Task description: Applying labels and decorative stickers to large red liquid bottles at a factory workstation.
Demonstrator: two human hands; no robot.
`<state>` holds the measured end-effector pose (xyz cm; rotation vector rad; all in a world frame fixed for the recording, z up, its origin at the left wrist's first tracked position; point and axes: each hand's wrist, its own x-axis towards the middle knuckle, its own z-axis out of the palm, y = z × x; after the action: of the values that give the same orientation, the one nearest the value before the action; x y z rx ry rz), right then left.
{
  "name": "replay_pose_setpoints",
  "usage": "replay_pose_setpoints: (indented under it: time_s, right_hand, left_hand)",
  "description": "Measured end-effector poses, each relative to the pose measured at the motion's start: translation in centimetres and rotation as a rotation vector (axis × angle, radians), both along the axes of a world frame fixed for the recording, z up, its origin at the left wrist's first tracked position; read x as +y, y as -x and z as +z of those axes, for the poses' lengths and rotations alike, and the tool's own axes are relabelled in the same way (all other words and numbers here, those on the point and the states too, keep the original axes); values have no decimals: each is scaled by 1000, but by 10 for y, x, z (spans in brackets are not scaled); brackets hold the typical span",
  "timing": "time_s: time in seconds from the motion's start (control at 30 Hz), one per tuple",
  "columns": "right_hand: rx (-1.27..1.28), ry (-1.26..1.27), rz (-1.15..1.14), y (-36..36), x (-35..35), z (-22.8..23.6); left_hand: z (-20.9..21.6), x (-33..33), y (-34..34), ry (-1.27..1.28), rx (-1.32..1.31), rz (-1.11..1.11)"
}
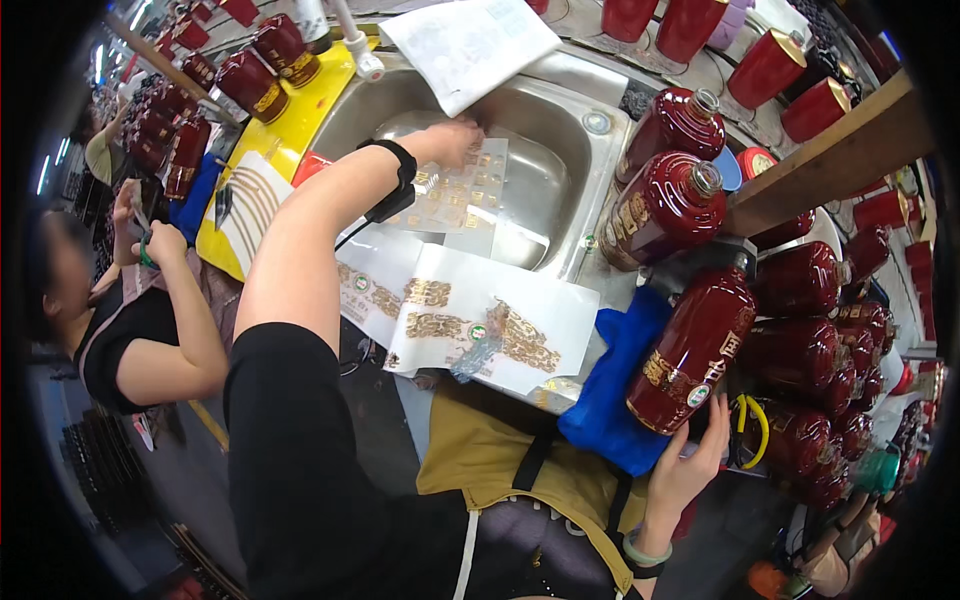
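Observation:
My left hand (pixel 455 143) reaches into the steel sink (pixel 575 150), fingers bent and bunched over the top of a clear sheet of small gold decals (pixel 455 195) lying in shallow water. What its fingertips pinch, if anything, is hidden. A dark red glass bottle (pixel 690 350) with gold lettering and a round green-and-white sticker lies tilted on a blue cloth (pixel 620 385). My right hand (pixel 690 465) touches its base with fingers stretched apart. Along the sink's near edge lies a white sheet with gold decals (pixel 495 320), a crumpled clear film (pixel 478 355) on it.
Two red bottles (pixel 665 210) stand right of the sink, beside a wooden post (pixel 830 150). More bottles (pixel 800 365) crowd the far right. White paper (pixel 470 45) overhangs the sink's back by the tap (pixel 368 65). A yellow board (pixel 290 130) is left; a co-worker (pixel 150 320) works there.

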<state>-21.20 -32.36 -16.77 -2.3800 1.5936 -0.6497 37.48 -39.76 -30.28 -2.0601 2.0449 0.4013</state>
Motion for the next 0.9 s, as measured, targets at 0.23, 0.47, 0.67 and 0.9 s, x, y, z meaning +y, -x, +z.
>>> replay_pose_setpoints:
  time_s: [0.23,0.47,0.67,0.9]
  right_hand:
    - [98,98,51,29,12,24]
    - [125,137,-29,40,4,29]
    - [220,69,-104,31,-2,38]
    - [421,96,-43,25,-17,38]
  left_hand:
    - [-22,-15,-7,-76,62,143]
    - [-23,-2,-14,-73,199,16]
    - [-8,7,-5,-22,116,22]
    - [14,9,5,3,48,27]
